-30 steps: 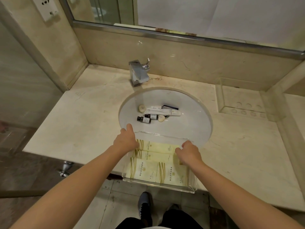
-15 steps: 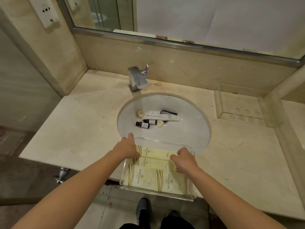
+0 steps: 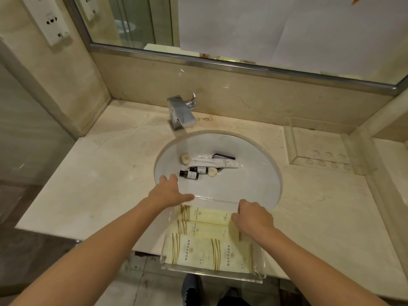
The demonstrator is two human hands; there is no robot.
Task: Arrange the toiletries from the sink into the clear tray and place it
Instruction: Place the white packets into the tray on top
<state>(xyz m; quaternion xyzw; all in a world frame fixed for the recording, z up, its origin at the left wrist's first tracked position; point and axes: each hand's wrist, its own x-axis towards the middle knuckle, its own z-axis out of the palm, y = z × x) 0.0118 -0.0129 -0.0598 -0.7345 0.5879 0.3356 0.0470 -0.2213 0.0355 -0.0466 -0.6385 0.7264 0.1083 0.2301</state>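
left hand [image 3: 169, 193] spread on clear tray [image 3: 212, 272] rim, right hand [image 3: 251, 217] curled over packets [image 3: 198, 250]; tray should be steadied level before small bottles [image 3: 189, 174] are fetched.

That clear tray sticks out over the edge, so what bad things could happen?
1. The tray overhangs the counter edge above the floor. If the left hand and right hand let go, it might tip and spill its packets.
2. The bottles, tube and soaps lie in the sink, near the drain. A wet bowl could make them slippery to pick up.
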